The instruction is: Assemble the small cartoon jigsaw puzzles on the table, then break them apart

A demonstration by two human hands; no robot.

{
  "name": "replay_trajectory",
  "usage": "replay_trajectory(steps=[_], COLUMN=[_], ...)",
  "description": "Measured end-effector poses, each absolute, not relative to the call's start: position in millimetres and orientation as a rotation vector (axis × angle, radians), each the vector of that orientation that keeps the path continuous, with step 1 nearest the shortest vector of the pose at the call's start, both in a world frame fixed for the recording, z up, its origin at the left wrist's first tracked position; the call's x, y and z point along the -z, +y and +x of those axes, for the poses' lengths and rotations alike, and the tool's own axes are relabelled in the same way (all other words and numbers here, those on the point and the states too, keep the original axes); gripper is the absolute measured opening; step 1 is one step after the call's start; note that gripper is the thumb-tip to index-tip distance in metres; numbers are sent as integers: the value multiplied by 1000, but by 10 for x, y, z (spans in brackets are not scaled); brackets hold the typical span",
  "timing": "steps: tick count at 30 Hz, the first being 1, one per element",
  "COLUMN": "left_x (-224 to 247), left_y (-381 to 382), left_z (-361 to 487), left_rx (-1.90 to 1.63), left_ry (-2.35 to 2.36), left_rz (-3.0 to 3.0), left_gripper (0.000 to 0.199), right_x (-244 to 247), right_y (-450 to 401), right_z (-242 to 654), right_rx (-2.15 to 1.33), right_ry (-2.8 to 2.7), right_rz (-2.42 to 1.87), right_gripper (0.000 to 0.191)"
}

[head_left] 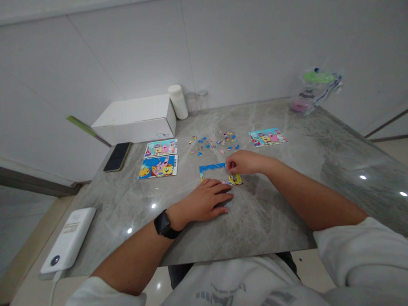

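Observation:
A partly assembled jigsaw puzzle [212,167] lies on the table in front of me, with a blue upper strip and a yellow cartoon face at its lower right. My left hand [208,199] rests flat with its fingers spread, covering the puzzle's lower edge. At the upper right corner of the puzzle, my right hand [242,162] has its thumb and fingers pinched together; whatever is between them is hidden. Several loose puzzle pieces [220,142] are scattered just beyond, mostly blue, pink and yellow.
Two picture cards [161,148] lie at left, and another card [268,137] at right. Further left are a phone [117,157] and a white power bank [69,238] with a cable. A white box [136,117], white bottle [178,102], glasses [202,101] and plastic bag [314,91] stand at the back.

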State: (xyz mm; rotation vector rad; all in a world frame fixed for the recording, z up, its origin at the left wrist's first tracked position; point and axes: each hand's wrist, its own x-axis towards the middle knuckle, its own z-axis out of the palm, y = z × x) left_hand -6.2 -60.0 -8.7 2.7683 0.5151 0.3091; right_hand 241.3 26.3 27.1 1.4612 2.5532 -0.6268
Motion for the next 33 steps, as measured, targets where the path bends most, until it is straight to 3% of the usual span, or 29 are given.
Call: replay_trajectory(steps=[33], left_x=[48], left_y=[-491], left_z=[-126], left_rx=[-523], left_ry=[593], left_rz=[2622], left_gripper=[26], right_x=[-532], right_y=[362], right_z=[2667], right_rx=[573], right_ry=[2644], right_rz=[1755], right_gripper=[17])
